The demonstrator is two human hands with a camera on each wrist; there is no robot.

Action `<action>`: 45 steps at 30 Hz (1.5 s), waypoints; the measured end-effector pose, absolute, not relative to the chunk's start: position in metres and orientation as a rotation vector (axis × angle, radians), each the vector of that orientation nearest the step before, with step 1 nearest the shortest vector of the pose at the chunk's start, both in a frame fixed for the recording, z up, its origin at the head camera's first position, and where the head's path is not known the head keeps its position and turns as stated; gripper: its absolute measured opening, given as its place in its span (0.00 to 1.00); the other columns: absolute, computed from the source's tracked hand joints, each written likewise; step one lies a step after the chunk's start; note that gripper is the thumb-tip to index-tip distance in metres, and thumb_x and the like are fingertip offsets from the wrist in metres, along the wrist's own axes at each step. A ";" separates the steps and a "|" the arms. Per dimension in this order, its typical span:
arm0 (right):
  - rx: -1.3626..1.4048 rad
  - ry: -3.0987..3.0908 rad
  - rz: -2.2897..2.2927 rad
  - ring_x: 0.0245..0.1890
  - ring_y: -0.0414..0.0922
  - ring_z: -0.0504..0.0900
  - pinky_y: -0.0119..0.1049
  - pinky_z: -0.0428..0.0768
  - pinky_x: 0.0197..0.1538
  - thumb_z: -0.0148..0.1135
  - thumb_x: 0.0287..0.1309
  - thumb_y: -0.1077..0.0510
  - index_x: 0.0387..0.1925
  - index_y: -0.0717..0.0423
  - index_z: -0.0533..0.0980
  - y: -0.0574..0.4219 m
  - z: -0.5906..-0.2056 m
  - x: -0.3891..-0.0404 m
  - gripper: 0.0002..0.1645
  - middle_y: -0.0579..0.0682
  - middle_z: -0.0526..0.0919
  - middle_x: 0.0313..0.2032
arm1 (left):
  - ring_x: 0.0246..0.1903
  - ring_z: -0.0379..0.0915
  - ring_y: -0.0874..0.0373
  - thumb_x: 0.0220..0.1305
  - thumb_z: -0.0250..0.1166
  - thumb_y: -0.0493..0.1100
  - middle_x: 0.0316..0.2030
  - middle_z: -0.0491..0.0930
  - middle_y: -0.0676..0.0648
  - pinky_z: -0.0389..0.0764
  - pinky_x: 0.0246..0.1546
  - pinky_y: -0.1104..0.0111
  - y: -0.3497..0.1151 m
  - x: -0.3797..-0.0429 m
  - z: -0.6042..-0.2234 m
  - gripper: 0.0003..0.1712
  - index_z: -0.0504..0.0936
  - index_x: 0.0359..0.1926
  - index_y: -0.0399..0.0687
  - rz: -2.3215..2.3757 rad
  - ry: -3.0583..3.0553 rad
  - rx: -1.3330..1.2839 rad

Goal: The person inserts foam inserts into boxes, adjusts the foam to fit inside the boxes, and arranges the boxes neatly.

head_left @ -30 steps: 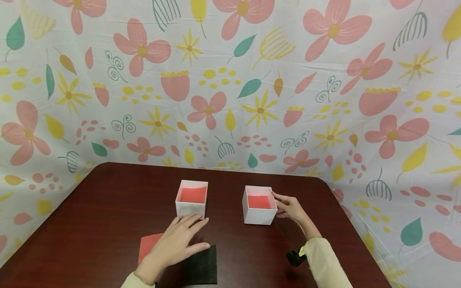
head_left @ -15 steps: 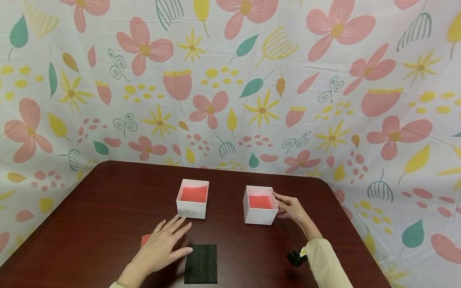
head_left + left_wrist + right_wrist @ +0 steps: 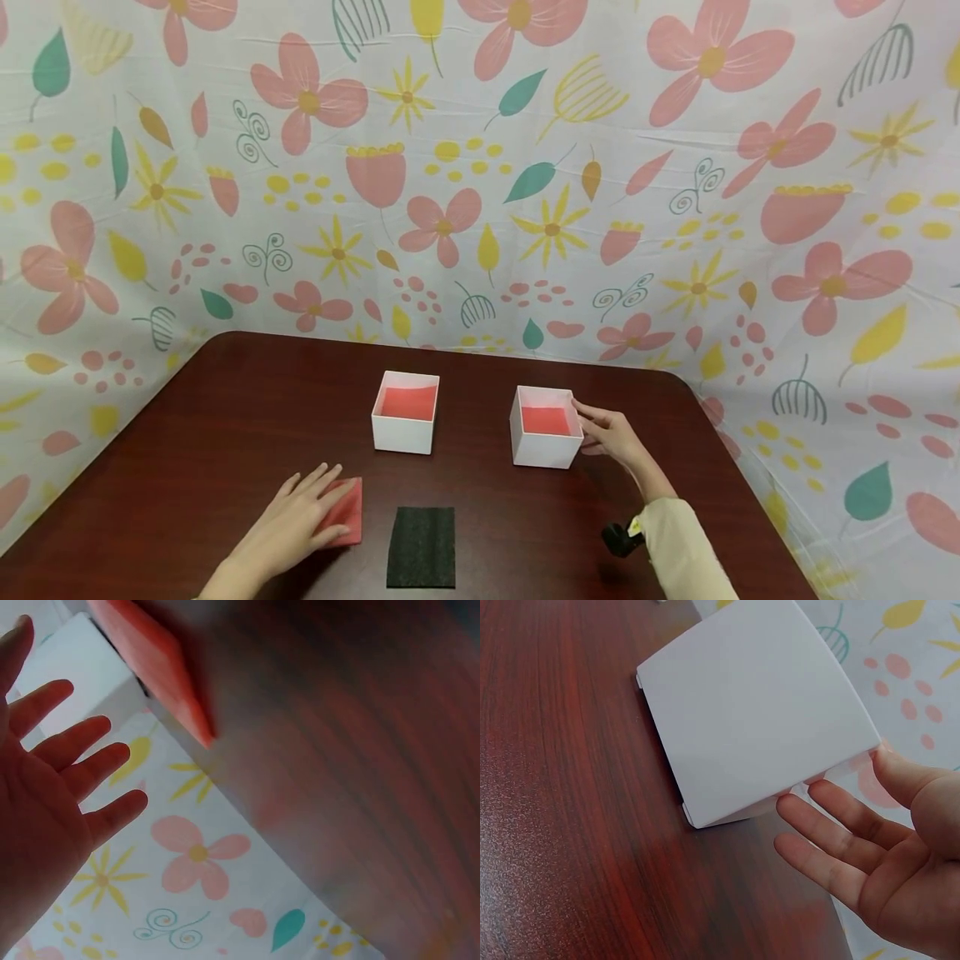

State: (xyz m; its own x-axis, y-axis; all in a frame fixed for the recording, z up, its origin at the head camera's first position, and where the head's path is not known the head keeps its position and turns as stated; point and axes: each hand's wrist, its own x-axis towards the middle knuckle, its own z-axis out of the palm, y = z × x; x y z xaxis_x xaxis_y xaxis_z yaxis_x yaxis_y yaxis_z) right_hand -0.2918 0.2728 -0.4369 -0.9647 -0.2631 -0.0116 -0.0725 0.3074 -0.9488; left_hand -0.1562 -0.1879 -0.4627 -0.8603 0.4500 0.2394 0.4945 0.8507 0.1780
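Note:
My left hand is spread, palm down, over a flat red square at the left front of the table; in the left wrist view a gap shows between palm and red square. To its right lies a black square, felt-like piece. Farther back stand two open white boxes, the left box and the right box, both with red inside. My right hand touches the right box's right side. Seen from the right wrist, its fingers are nearly straight and the thumb meets the box corner.
The dark red-brown wooden table has rounded far corners. A flower-print cloth hangs behind it and along the sides. On my right wrist sits a small black device.
My left hand has come back from beside the left box, toward me and leftward, to the red square, uncovering the black piece. My right hand stays at the right box.

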 end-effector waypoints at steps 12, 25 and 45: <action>-0.366 2.403 -1.735 0.29 0.50 0.81 0.53 0.75 0.35 0.50 0.63 0.60 0.61 0.65 0.59 0.274 -0.438 -0.291 0.27 0.69 0.76 0.41 | 0.52 0.63 0.37 0.48 0.66 0.53 0.52 0.69 0.32 0.62 0.44 0.41 -0.210 -0.155 -0.464 0.30 0.77 0.51 0.42 -0.262 -2.909 -0.763; -0.304 2.432 -1.697 0.30 0.53 0.81 0.53 0.75 0.36 0.48 0.62 0.64 0.61 0.66 0.60 0.272 -0.438 -0.292 0.26 0.71 0.74 0.43 | 0.52 0.61 0.34 0.46 0.68 0.51 0.50 0.69 0.29 0.61 0.45 0.40 -0.210 -0.158 -0.466 0.30 0.78 0.49 0.39 -0.276 -3.004 -0.689; -0.272 2.429 -1.707 0.30 0.54 0.80 0.54 0.75 0.35 0.47 0.63 0.65 0.61 0.66 0.60 0.271 -0.438 -0.292 0.25 0.71 0.74 0.43 | 0.25 0.64 0.55 0.35 0.74 0.50 0.30 0.67 0.44 0.69 0.27 0.59 -0.210 -0.171 -0.466 0.32 0.82 0.43 0.37 -0.367 -2.935 -0.755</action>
State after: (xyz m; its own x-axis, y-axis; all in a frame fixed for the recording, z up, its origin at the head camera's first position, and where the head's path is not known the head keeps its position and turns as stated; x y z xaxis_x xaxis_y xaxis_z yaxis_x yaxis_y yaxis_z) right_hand -0.2916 0.2715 -0.4375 -0.9706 -0.2394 -0.0260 -0.0566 0.3318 -0.9417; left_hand -0.1712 -0.2097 -0.4655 -0.8738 0.4642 0.1449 0.4856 0.8489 0.2085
